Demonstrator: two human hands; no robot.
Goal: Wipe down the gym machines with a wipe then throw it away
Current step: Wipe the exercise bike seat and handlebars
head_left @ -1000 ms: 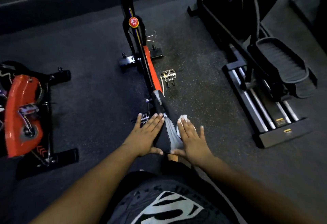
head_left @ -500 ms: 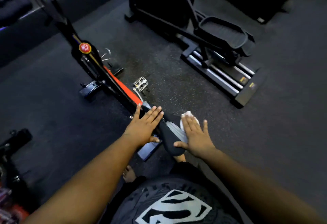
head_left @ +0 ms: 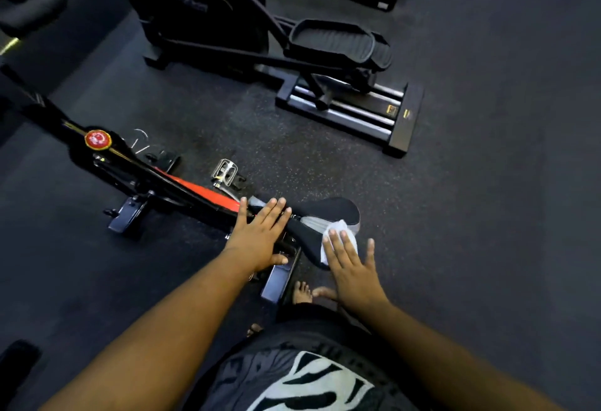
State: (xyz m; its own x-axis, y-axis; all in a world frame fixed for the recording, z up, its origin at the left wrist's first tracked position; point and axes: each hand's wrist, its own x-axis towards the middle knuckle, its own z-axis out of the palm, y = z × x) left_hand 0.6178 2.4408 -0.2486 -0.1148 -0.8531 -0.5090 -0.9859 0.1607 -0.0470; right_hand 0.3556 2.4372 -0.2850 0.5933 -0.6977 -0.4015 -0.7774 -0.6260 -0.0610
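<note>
The white crumpled wipe [head_left: 338, 238] is seen in the head view pressed flat against the black padded bike saddle [head_left: 328, 215], on its near right flank, under the straight, slightly spread fingers of the right hand [head_left: 353, 267]. Nothing is pinched by that hand; the wipe is held only by downward pressure. The left hand [head_left: 260, 235] is laid flat, fingers straight and close together, over the saddle's narrow nose and the frame of the black and red exercise bike [head_left: 182, 189], where the saddle appears to be steadied.

The step in hand is judged to be the wiping of the saddle. For a good result, even palm pressure should be kept so that the wipe is dragged and not bunched. Strokes should be overlapped from the nose toward the wide rear, and the side flanks and the grey centre panel should be covered. The steadying hand should be kept clear of the stroke path. The bike frame and the black elliptical trainer [head_left: 292, 63] on the dark speckled rubber floor [head_left: 487, 215] appear not yet wiped, so the task is judged far from complete.

Writing: a round red badge [head_left: 98, 139] is carried on the bike frame, and small yellow labels [head_left: 398, 112] are fixed to the elliptical's rear base. A faint logo is printed on its housing. None can be read.
</note>
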